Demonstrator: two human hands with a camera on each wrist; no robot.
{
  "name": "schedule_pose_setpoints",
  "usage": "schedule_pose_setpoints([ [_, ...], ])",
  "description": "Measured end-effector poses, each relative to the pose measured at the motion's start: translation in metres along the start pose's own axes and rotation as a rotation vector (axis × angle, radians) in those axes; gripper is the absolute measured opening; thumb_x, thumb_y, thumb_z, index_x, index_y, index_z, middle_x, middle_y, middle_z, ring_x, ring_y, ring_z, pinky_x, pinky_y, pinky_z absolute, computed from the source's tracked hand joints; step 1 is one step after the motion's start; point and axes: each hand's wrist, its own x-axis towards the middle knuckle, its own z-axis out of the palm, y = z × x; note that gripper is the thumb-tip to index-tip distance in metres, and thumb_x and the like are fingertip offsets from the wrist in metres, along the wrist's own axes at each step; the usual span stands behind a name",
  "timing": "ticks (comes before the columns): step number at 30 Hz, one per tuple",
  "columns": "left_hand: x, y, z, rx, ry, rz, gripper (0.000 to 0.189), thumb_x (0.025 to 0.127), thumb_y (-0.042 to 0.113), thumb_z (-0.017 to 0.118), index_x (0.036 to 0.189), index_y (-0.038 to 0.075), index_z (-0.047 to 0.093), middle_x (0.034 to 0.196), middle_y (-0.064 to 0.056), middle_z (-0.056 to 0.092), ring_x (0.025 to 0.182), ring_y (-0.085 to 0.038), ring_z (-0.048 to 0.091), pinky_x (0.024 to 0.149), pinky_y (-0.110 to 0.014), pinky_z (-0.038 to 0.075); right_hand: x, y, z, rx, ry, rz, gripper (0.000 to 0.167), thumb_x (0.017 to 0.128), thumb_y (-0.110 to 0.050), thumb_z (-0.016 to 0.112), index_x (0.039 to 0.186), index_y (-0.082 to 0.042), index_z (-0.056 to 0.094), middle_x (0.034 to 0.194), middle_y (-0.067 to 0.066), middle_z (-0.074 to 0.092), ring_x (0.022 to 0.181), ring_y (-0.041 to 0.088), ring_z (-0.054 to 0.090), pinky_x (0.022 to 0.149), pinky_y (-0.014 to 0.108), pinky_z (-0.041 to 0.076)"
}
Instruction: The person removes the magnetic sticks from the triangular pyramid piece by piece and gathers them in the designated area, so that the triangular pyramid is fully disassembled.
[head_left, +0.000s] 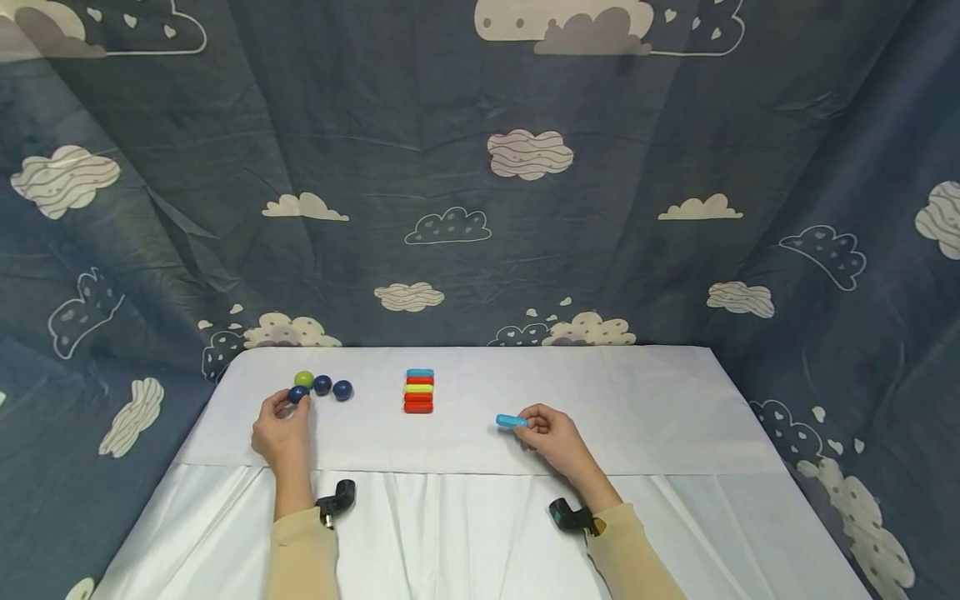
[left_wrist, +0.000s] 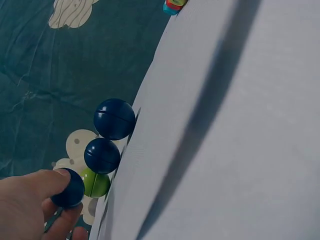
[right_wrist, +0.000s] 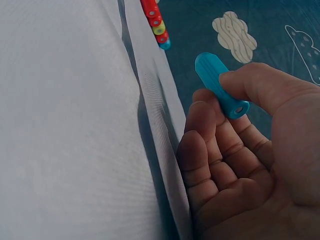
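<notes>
At the left of the table my left hand [head_left: 282, 429] holds a dark blue ball [left_wrist: 70, 189] between thumb and fingers. Close by sit a green ball [head_left: 303, 378] and two more dark blue balls, the nearer one [head_left: 322, 385] and the outer one [head_left: 342, 390]. On the right, my right hand [head_left: 551, 435] pinches a light blue rod [right_wrist: 216, 82] with rounded ends between thumb and fingertips. A row of short rods [head_left: 418, 397] in red, yellow and light blue lies between the two hands, apart from both.
White cloth covers the table [head_left: 637, 408], with a fold line across its front part. Behind it hangs a dark blue curtain [head_left: 450, 183] with cloud prints. A black wrist camera [head_left: 341, 497] is worn on the left arm and another [head_left: 567, 515] on the right.
</notes>
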Motion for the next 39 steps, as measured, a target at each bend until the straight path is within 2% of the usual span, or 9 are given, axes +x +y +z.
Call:
schedule_pose_setpoints([
  [6, -0.001, -0.003, 0.003, 0.148, -0.015, 0.001, 0.043, 0.095, 0.021, 0.076, 0.132, 0.001, 0.068, 0.129, -0.023, 0.073, 0.123, -0.043, 0.056, 0.115, -0.056, 0.026, -0.001, -0.001, -0.001, 0.007, -0.007, 0.0, 0.017, 0.094, -0.008, 0.077, 0.109, -0.004, 0.07, 0.081, 0.001, 0.064, 0.069, 0.012, 0.057, 0.061, 0.02, 0.051],
  [9, -0.003, -0.002, 0.005, 0.193, -0.027, 0.0, 0.043, 0.096, 0.02, 0.076, 0.134, 0.001, 0.068, 0.13, -0.023, 0.073, 0.124, -0.043, 0.053, 0.115, -0.057, 0.024, -0.001, -0.001, -0.001, 0.008, -0.008, 0.004, 0.017, 0.094, -0.008, 0.077, 0.109, -0.004, 0.07, 0.081, 0.001, 0.065, 0.069, 0.012, 0.057, 0.061, 0.02, 0.05],
  [27, -0.004, -0.002, 0.006, 0.225, -0.055, 0.008, 0.047, 0.095, 0.022, 0.078, 0.136, 0.002, 0.067, 0.137, -0.022, 0.07, 0.125, -0.043, 0.051, 0.113, -0.058, 0.024, -0.001, -0.001, 0.0, -0.01, 0.001, 0.006, 0.015, 0.095, -0.008, 0.076, 0.108, -0.003, 0.07, 0.081, 0.001, 0.064, 0.068, 0.012, 0.057, 0.06, 0.02, 0.051],
  [34, -0.005, 0.004, 0.003, 0.178, -0.043, 0.012, 0.05, 0.095, 0.028, 0.077, 0.138, 0.003, 0.067, 0.138, -0.023, 0.069, 0.127, -0.044, 0.052, 0.114, -0.059, 0.023, -0.001, -0.001, 0.0, -0.008, 0.001, -0.002, 0.017, 0.095, -0.008, 0.077, 0.109, -0.002, 0.07, 0.081, 0.002, 0.064, 0.069, 0.011, 0.057, 0.061, 0.021, 0.053],
  [37, -0.007, 0.01, 0.001, 0.11, 0.013, 0.075, 0.048, 0.095, 0.029, 0.079, 0.135, 0.004, 0.069, 0.135, -0.024, 0.07, 0.127, -0.043, 0.053, 0.114, -0.058, 0.022, -0.001, -0.002, 0.0, -0.004, 0.001, 0.006, 0.017, 0.095, -0.009, 0.077, 0.109, -0.003, 0.07, 0.082, 0.002, 0.064, 0.07, 0.012, 0.057, 0.061, 0.021, 0.052],
  [39, -0.009, 0.017, 0.001, 0.048, 0.047, 0.145, 0.044, 0.094, 0.025, 0.08, 0.132, 0.004, 0.071, 0.132, -0.023, 0.071, 0.125, -0.041, 0.053, 0.112, -0.057, 0.022, -0.001, -0.001, 0.001, -0.005, -0.001, 0.012, 0.017, 0.095, -0.009, 0.077, 0.109, -0.003, 0.07, 0.082, 0.001, 0.064, 0.071, 0.013, 0.057, 0.061, 0.021, 0.052],
])
